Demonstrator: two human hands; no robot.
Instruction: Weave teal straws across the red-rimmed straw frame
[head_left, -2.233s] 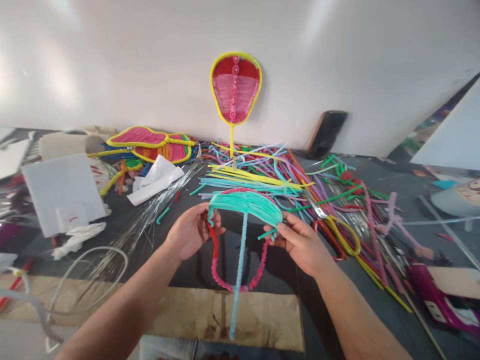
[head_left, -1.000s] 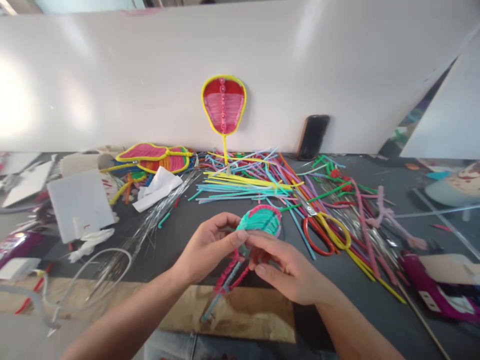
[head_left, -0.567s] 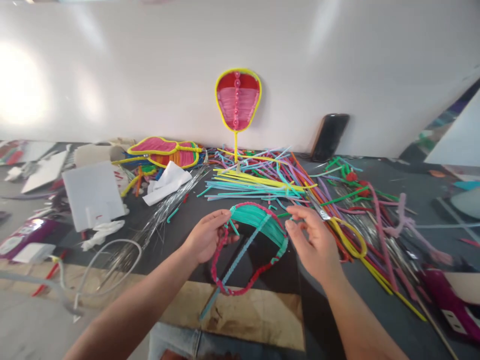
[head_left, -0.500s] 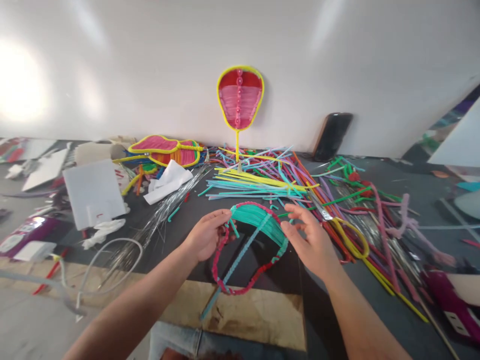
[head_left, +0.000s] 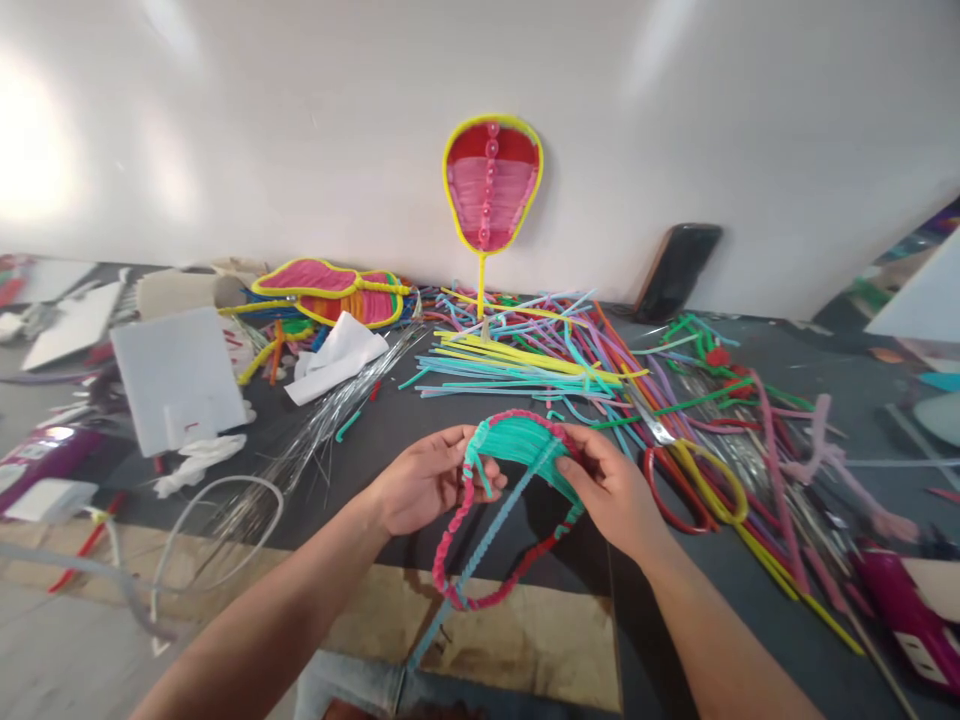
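Note:
Between my hands is a rounded pipe-cleaner frame (head_left: 443, 545), pink and red round its edge. Teal strands fill its upper part, and a twisted blue stem crosses it and sticks out below. My left hand (head_left: 427, 480) grips the upper left edge, where a short teal end hangs loose. At the upper right edge my right hand (head_left: 609, 490) is closed, thumb and fingers pinching the rim. A finished fan shape (head_left: 469, 190) with a yellow border, pink and red filling and a row of pink beads stands upright behind, against the pale wall.
Yellow and blue pipe cleaners (head_left: 517, 365) lie in a pile beyond my hands. Scissors (head_left: 705, 480) with yellow and red handles rest at right. A phone (head_left: 679, 272) leans on the wall. Silver wires (head_left: 315, 450), white card (head_left: 176, 370) and a purple glue gun (head_left: 911, 610) lie around.
My right hand has gone from open fingers beside the frame to closed on its upper right edge. The frame has shifted slightly right and down in view.

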